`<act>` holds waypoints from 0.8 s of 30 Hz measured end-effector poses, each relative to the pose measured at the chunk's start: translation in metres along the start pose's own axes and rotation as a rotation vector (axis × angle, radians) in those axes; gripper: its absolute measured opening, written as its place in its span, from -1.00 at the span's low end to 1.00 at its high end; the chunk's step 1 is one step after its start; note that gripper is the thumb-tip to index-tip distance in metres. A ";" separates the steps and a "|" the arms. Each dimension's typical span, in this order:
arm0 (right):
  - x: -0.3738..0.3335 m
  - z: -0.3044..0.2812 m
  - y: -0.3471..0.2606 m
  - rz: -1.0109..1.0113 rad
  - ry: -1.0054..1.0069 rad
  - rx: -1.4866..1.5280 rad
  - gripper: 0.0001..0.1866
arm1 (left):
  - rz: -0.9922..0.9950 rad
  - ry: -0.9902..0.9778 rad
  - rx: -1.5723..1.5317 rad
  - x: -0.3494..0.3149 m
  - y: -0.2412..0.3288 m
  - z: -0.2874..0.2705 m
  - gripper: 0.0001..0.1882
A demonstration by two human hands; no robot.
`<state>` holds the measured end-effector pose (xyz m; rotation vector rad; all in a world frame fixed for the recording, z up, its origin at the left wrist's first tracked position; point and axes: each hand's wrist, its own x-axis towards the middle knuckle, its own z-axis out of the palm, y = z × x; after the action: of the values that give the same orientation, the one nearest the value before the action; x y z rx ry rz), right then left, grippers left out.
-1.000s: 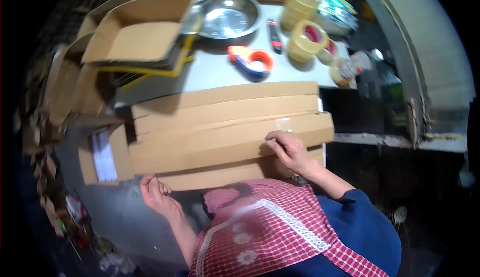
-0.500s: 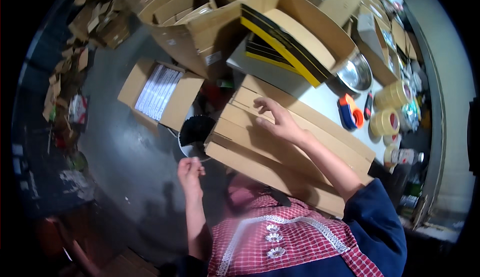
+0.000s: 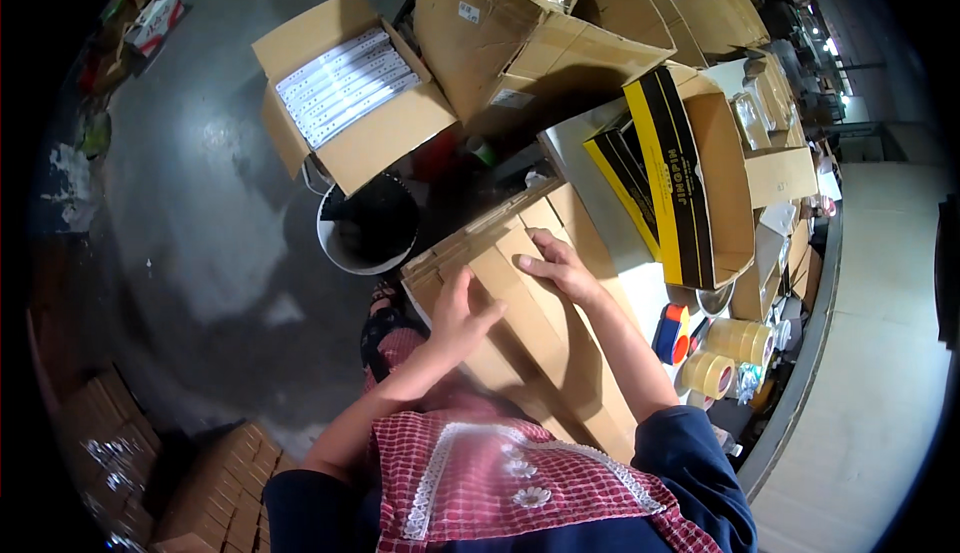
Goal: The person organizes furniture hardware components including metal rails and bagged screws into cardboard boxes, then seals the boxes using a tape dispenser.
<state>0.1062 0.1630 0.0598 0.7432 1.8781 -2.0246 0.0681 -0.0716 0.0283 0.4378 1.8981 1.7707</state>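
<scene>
A long brown cardboard box (image 3: 515, 278) lies in front of me, its narrow flaps folded along the top. My left hand (image 3: 455, 325) touches its near-left side, fingers together and thumb held apart toward the middle. On the right, my right hand (image 3: 565, 271) rests on the top panel with thumb and fingers apart. Neither hand has a separate object in it. The undersides of the fingers are partly hidden against the cardboard.
An open carton of white slotted strips (image 3: 345, 83) stands beyond a bucket with a black liner (image 3: 370, 223). Large cartons (image 3: 550, 43) are at the back. Right of the box are a black-and-yellow box (image 3: 670, 173), a tape dispenser (image 3: 672, 333) and tape rolls (image 3: 708, 373).
My left hand has come up from beside the box onto its left side. My right hand has settled on the top panel. The whole view has turned, shifting the surroundings.
</scene>
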 end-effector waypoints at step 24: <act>-0.007 -0.002 -0.032 -0.227 -0.217 -0.166 -0.57 | 0.132 0.110 0.150 -0.019 -0.016 0.031 -0.37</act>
<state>0.0949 0.1676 0.0906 0.2658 2.0447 -1.9521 0.1031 -0.0579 0.0147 0.5417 2.1327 1.7737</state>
